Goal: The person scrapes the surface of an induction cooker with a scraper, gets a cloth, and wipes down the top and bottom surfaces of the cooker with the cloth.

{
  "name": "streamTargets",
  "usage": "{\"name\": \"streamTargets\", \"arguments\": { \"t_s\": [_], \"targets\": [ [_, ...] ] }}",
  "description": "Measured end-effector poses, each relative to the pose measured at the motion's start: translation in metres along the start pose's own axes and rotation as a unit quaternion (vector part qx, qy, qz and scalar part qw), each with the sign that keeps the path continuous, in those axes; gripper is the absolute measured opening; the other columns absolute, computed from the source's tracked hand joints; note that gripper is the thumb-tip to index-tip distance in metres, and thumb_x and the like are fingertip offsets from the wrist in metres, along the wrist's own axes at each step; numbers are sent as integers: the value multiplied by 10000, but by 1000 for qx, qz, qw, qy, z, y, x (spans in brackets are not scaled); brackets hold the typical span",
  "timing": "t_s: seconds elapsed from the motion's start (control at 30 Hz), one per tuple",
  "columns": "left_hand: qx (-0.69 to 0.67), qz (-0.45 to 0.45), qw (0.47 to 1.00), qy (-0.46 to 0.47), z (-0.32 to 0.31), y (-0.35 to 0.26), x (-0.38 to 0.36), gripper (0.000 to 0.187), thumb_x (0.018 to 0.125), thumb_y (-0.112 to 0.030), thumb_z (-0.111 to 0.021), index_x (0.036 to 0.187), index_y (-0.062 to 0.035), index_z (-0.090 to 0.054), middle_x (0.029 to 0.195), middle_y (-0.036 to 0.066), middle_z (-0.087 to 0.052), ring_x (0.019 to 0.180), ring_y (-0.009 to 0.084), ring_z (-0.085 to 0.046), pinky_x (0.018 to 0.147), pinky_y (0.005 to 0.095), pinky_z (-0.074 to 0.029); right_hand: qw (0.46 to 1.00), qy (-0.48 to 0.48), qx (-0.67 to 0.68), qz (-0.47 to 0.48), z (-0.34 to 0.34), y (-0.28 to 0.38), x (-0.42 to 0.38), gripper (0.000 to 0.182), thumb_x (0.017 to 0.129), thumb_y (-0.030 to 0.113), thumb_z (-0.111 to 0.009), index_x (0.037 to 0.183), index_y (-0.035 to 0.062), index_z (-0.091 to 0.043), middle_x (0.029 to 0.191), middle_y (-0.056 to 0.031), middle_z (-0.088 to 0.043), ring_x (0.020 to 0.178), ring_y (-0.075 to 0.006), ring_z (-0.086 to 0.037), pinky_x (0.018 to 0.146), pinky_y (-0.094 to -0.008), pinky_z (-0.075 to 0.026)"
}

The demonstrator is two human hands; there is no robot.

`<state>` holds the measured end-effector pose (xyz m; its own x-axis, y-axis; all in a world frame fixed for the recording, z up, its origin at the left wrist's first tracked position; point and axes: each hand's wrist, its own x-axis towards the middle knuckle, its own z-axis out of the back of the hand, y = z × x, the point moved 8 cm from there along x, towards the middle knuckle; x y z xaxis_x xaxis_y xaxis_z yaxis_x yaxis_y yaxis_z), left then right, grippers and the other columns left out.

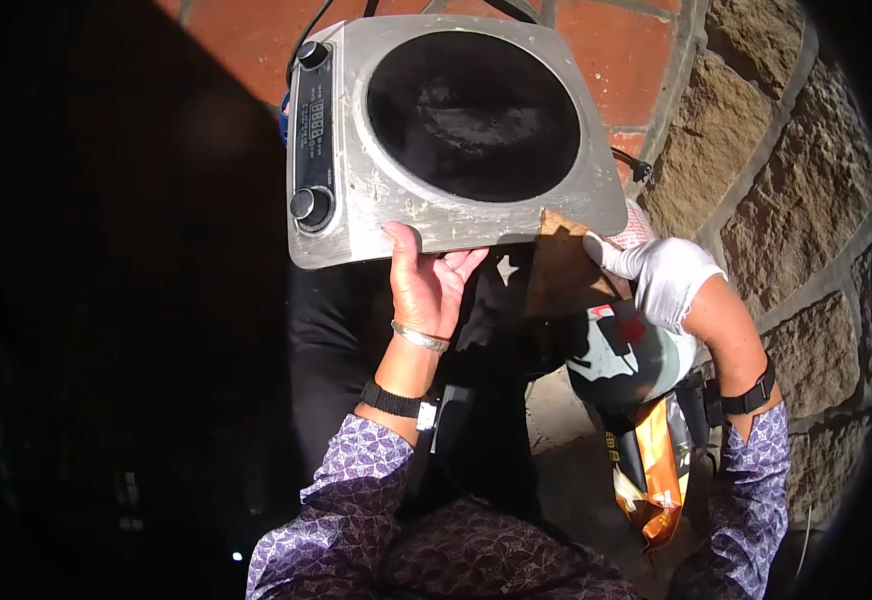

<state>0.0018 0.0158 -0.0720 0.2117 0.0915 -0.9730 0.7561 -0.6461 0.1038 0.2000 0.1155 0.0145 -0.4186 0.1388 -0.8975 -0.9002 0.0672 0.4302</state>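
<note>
A silver induction cooker with a round black glass plate, two knobs and a display panel is tilted in front of me. My left hand is bare and closed on its near edge, thumb on the top face and fingers underneath. My right hand wears a white glove. Its thumb presses on a brown flat piece, whose material I cannot make out, against the cooker's near right corner. The right fingers are partly hidden. Pale smudges mark the metal top.
Below my right hand stand a rounded grey-white container and an orange and black packet. A black plug lies right of the cooker. Red tiles lie beyond, and rough stone paving runs along the right. Deep shadow covers the left.
</note>
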Motion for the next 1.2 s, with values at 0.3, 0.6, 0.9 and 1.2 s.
{"name": "streamTargets", "arguments": {
  "t_s": [0.3,0.6,0.9,1.2],
  "targets": [
    [15,-13,1000,1,-4,-2,0,961,772,-707,-538,1400,-28,-275,1403,202,-349,1276,432,-372,1014,537,-376,980,5,139,-140,-17,-12,-18,398,904,181,-506,1301,171,-529,854,-184,-622,739,-287,-621,674,-349,-474],
    [0,-5,1000,-31,4,2,1,877,795,-686,-537,1378,-69,-316,1360,186,-394,1243,432,-408,950,519,-446,931,-8,280,-235,3,-20,-21,341,934,317,-522,1223,145,-574,683,-115,-597,560,-239,-539,576,-338,-460],
    [1,-23,999,-40,5,1,1,857,806,-683,-527,1364,-62,-332,1350,181,-404,1198,428,-453,926,502,-474,949,24,216,-228,-15,-25,-16,317,932,323,-540,1180,133,-592,762,-81,-635,648,-206,-581,631,-314,-472],
    [4,-16,999,-45,4,1,2,901,787,-709,-524,1373,-55,-321,1363,200,-388,1197,433,-448,949,501,-453,938,17,295,-182,3,-10,-12,358,922,273,-553,1238,106,-547,877,-123,-662,745,-253,-599,734,-319,-473]
  ]
}}
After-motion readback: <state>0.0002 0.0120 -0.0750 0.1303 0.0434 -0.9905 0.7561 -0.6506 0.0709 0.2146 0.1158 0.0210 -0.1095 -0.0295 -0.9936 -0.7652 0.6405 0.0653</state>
